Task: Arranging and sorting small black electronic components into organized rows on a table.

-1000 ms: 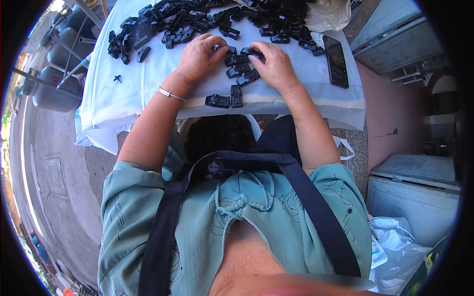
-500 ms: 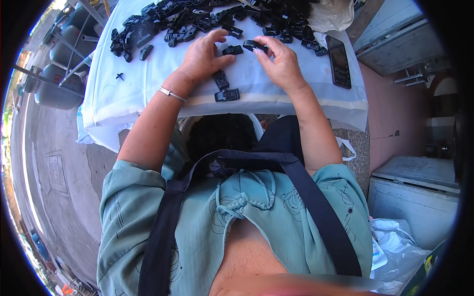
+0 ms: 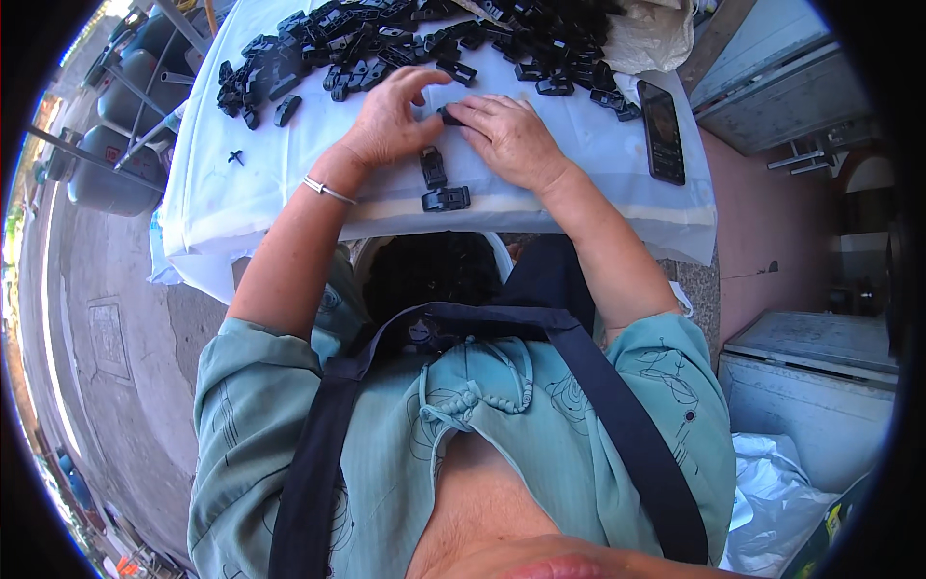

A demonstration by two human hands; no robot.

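Note:
My right hand (image 3: 511, 137) is closed over a small black plastic part (image 3: 449, 115), of which only the left end shows past the fingertips. Just left of it, my left hand (image 3: 388, 121) has its fingers curved and apart, with the thumb tip close to that part and nothing seen in its grasp. Two more black plastic parts lie below the hands: one black part (image 3: 433, 168) beneath the thumb, another black part (image 3: 446, 199) near the table's front edge. Beyond my fingers, a black part (image 3: 457, 72) sits at the border of a large pile of similar parts (image 3: 357, 48).
A white cloth covers the table (image 3: 260, 193). A phone (image 3: 662, 130) lies at its right side, and a small black piece (image 3: 235, 156) at its left. Below the front edge stands a white bucket (image 3: 503, 259) with dark contents. Grey metal cabinets (image 3: 801, 386) stand to the right.
My right hand has moved left, bringing its fingers over beside my left thumb. The separate black part between the hands is now hidden or under the right fingers. My left hand stays nearly in place.

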